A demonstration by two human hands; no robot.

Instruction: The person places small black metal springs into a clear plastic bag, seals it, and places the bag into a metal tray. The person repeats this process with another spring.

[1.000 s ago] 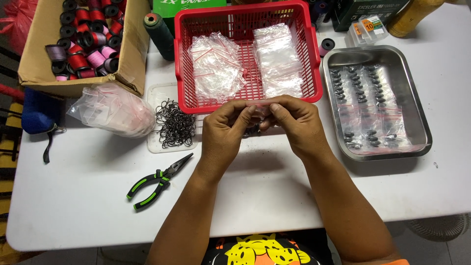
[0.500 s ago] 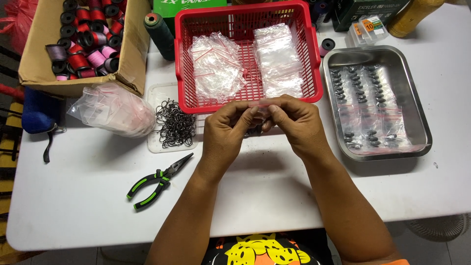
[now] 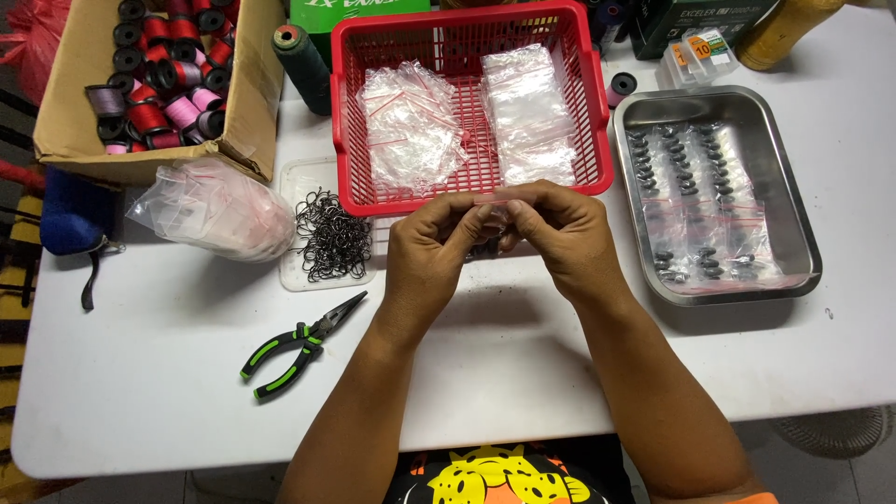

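I see both hands raised together over the white table (image 3: 560, 373), just near of the red basket (image 3: 597, 177). My left hand (image 3: 429, 257) and right hand (image 3: 565, 233) meet at the fingertips and pinch a small clear zip bag (image 3: 493, 207) between them; its red seal strip shows along the top edge. I cannot tell what the bag contains, since the fingers cover most of it.

Layout around the hands:
- Far: the red basket holds two heaps of empty clear bags (image 3: 527, 112).
- Right: a steel tray (image 3: 803, 233) holds filled bags with dark small parts.
- Left: a shallow clear tray with a pile of black hooks (image 3: 331, 238) lies just beside the basket's near left corner.
- Further left: a bundled plastic bag (image 3: 215, 210) rests on the table.
- Near left: green-handled pliers (image 3: 299, 345) lie on the table, apart from both hands.
- Far left: a cardboard box (image 3: 252, 103) holds thread spools, with a dark green spool (image 3: 303, 61) standing between the box and the basket.
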